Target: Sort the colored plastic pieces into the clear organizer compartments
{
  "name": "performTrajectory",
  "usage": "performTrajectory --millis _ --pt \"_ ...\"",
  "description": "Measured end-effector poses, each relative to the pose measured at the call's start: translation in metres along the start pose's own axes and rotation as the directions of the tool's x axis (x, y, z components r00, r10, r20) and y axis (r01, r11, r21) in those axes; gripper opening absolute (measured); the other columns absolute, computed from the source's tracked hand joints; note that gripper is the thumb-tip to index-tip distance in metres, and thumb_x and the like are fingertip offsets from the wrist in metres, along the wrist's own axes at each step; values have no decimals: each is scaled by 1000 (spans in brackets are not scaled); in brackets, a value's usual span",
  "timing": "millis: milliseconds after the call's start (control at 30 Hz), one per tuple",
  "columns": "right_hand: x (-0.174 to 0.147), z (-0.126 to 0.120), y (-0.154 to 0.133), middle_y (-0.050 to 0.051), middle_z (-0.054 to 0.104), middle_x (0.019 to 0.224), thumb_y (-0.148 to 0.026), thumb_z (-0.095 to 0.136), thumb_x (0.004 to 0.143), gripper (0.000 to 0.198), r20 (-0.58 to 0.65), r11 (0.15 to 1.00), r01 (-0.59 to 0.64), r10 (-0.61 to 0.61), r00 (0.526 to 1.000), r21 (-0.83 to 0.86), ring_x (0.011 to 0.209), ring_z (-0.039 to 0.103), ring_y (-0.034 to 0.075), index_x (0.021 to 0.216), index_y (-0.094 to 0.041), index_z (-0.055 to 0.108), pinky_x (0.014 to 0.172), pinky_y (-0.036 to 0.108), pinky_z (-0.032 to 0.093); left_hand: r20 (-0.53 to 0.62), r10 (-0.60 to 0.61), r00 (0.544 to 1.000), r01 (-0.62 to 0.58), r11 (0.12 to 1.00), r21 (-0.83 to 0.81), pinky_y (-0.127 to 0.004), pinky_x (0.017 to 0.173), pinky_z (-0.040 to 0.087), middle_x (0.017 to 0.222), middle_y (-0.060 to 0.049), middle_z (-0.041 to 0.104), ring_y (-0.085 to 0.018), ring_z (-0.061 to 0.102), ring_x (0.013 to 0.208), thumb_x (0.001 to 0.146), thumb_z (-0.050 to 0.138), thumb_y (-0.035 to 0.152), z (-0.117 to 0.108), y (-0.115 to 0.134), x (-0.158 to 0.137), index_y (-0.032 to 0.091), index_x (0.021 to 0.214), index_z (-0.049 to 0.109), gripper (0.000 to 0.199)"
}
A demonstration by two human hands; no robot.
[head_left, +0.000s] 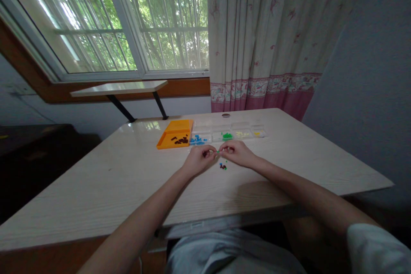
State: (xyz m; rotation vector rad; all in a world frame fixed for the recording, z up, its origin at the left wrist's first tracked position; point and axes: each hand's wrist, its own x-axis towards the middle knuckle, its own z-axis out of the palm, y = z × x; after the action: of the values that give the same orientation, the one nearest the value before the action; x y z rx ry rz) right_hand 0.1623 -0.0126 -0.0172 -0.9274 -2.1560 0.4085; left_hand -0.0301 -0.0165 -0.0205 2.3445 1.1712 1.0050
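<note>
My left hand [201, 158] and my right hand [236, 152] meet above the table, thumb and fingers pinched. Between their fingertips sits a tiny green piece [218, 151], gripped from both sides; its exact kind is too small to make out. Just below on the tabletop lies a small cluster of dark brown, blue and green pieces [223, 166]. Beyond my hands stand an orange box [175, 126] with dark brown pieces [180, 140] and clear boxes holding blue pieces [198, 140], green pieces [227, 136], pale yellow pieces [242, 134] and yellow pieces [257, 133].
The pale wooden table [128, 188] spreads out to both sides. A raised shelf [120, 88] on black legs stands at its back left. A dark round spot [226, 115] shows near the back edge, below the curtain [257, 43].
</note>
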Motion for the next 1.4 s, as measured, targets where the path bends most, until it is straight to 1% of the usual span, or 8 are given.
performTrajectory --millis 300,433,533,600,767,1100,1200,1400 --pt "0 -4 -1 0 56 65 -22 56 76 10 -63 996 66 -70 996 -61 56 45 8 78 -17 63 53 19 34 30 16 999 -16 1000 0 -17 48 30 53 3 47 -7 39 49 77 52 30 1 0 2 14 81 64 20" --pt "4 -20 2 0 58 67 -24 55 76 10 -254 992 36 -67 965 -123 55 45 9 80 -17 62 55 20 35 176 137 975 -147 988 47 -21 62 39 78 -3 56 -11 50 68 78 46 17 -1 6 -1 17 92 64 23" --pt "6 -32 4 0 57 65 -26 54 77 12 -358 988 14 -69 931 -152 53 44 9 81 -18 62 54 21 36 264 231 937 -261 962 86 -25 77 40 91 -5 54 -14 50 85 78 41 9 0 10 -3 22 103 62 35" --pt "6 -36 4 1 57 65 -28 54 78 14 -387 987 5 -68 920 -161 53 45 9 80 -18 62 54 21 36 291 266 919 -310 943 119 -26 80 40 92 -6 52 -15 49 89 78 40 7 3 11 -4 23 106 61 39" --pt "5 -38 0 2 59 67 -34 52 79 18 -412 987 2 -70 908 -162 55 47 11 80 -19 62 55 23 39 312 297 902 -363 914 178 -28 78 40 92 -7 51 -16 48 88 80 41 8 5 8 -5 23 106 62 37" --pt "3 -37 -3 1 57 63 -34 51 80 19 -446 983 49 -124 886 -175 53 46 10 79 -19 62 53 23 38 296 252 921 -321 923 212 -29 81 40 94 -8 54 -17 48 91 81 44 14 -1 3 -3 17 96 63 25" --pt "2 -36 -5 1 57 63 -34 51 81 19 -434 980 71 -146 889 -184 53 46 10 80 -19 62 53 23 38 309 235 922 -306 930 205 -28 81 40 90 -7 57 -17 49 90 83 42 18 0 1 -2 16 92 62 22" --pt "2 -36 -5 2 57 65 -37 49 81 22 -406 984 44 -111 907 -170 54 46 11 81 -19 62 55 23 38 321 234 918 -300 938 174 -27 78 40 84 -7 58 -16 50 86 83 42 18 -1 5 -2 15 86 60 18"
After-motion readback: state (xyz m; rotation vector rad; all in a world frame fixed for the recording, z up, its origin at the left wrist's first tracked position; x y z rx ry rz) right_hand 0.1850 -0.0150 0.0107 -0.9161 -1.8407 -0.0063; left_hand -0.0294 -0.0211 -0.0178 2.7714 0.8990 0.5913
